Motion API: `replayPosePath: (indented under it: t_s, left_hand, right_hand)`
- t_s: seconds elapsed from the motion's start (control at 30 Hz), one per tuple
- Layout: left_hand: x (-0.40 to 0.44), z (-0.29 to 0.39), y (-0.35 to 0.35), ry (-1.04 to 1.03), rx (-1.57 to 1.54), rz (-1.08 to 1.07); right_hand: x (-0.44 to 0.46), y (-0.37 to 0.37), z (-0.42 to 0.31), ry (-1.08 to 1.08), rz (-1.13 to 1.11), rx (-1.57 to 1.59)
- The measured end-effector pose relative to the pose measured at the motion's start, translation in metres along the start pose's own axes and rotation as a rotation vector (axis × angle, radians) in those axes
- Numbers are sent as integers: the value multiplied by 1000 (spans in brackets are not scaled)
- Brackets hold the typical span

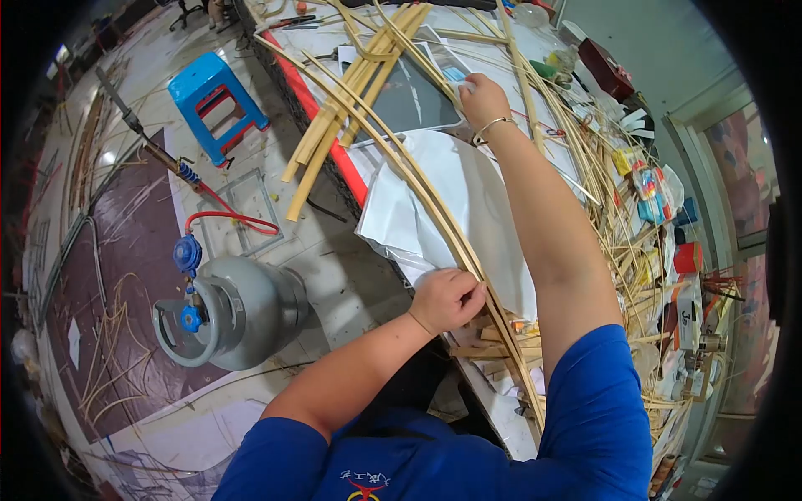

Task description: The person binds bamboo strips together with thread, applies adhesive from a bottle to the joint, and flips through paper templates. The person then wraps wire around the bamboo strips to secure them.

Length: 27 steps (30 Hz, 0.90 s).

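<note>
My left hand (pixel 449 301) is closed on long bamboo strips (pixel 430 204), its thumb and fingers pinching them near the table's front edge. The strips run in a gentle curve from the far left end of the table down to my body. Farther up the table my right hand (pixel 485 100), with a bangle at the wrist, is closed beside a small blue-and-white packet (pixel 455 75). What its fingers hold, if anything, I cannot make out. Under the strips lies a crumpled white sheet (pixel 418 196), and a dark grey panel (pixel 405 96) is behind it.
Flat bamboo slats (pixel 334 125) overhang the table's red edge (pixel 352 174). Thin bamboo strips (pixel 606 200) and packets clutter the right side. On the floor at left stand a grey gas cylinder (pixel 259 301) with a torch and red hose (pixel 234 215), and a blue stool (pixel 205 88).
</note>
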State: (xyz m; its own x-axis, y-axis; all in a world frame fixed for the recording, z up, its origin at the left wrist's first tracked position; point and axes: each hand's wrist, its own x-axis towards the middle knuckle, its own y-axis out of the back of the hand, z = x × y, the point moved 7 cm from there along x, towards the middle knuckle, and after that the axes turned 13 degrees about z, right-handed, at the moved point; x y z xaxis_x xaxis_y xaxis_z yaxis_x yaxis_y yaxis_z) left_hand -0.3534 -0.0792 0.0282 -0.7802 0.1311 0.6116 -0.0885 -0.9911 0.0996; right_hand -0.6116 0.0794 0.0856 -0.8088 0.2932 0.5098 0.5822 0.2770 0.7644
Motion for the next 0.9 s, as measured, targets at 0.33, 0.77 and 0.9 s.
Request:
replayPosePath:
  t_s: [0.33,0.77,0.9]
  left_hand:
    - [1,1,1,-20,3,0]
    - [3,2,3,-11,34,-1]
    - [2,2,3,-10,31,6]
  right_hand:
    - [15,-9,-11,230,-7,-144]
    - [13,-13,-15,171,-95,-176]
    - [11,-6,-13,172,112,-78]
